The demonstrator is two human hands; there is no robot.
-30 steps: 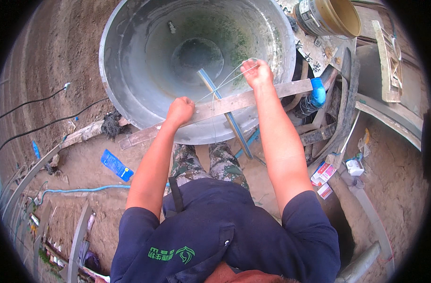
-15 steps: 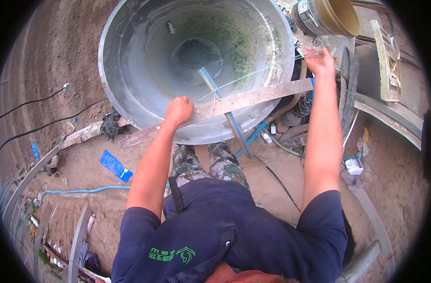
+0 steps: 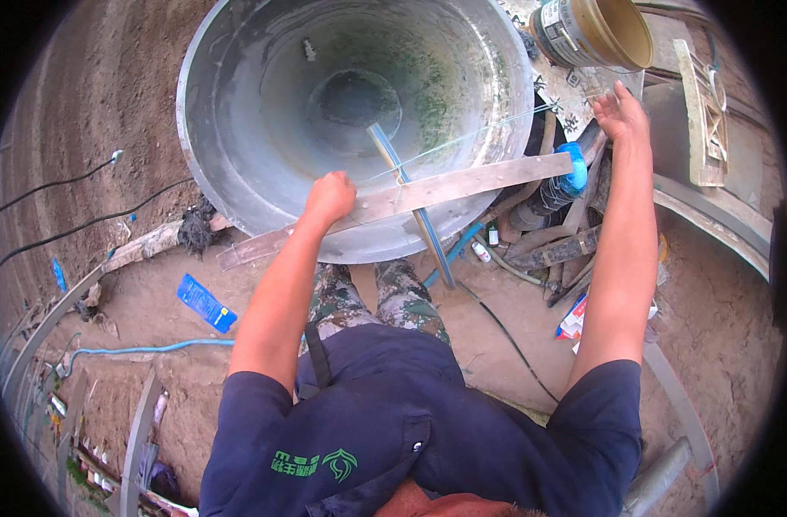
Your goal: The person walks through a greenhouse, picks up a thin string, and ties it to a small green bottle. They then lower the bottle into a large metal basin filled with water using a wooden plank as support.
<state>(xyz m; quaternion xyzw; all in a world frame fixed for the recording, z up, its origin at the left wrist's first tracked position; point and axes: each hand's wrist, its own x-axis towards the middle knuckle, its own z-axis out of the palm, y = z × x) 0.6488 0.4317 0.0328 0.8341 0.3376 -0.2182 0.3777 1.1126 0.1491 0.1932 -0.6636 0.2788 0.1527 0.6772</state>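
My left hand (image 3: pixel 331 196) is closed in a fist on a thin pale cord (image 3: pixel 471 138) above the wooden board (image 3: pixel 462 183). The board lies across the near part of a large grey round tub (image 3: pixel 191 129). A clear pipe with blue stripes (image 3: pixel 429 233) crosses the board at a slant, its upper end inside the tub. Cord loops round the pipe where the two cross. From there the cord stretches up to the right, ending short of my right hand (image 3: pixel 622 114). That hand is raised beyond the tub's right rim, fingers apart, with nothing visible in it.
A yellowish bucket (image 3: pixel 583 33) lies tipped at the upper right. Blue wrapping (image 3: pixel 574 168) covers a pipe end beside the board's right tip. A small white bottle (image 3: pixel 481 252), a blue packet (image 3: pixel 205 303), a blue hose (image 3: pixel 152 349) and a black cable (image 3: pixel 514 339) lie on the ground.
My right hand has moved right, away from the cord's end, uncovering the blue-wrapped pipe end. My left hand stays nearly in place, closed on the cord.
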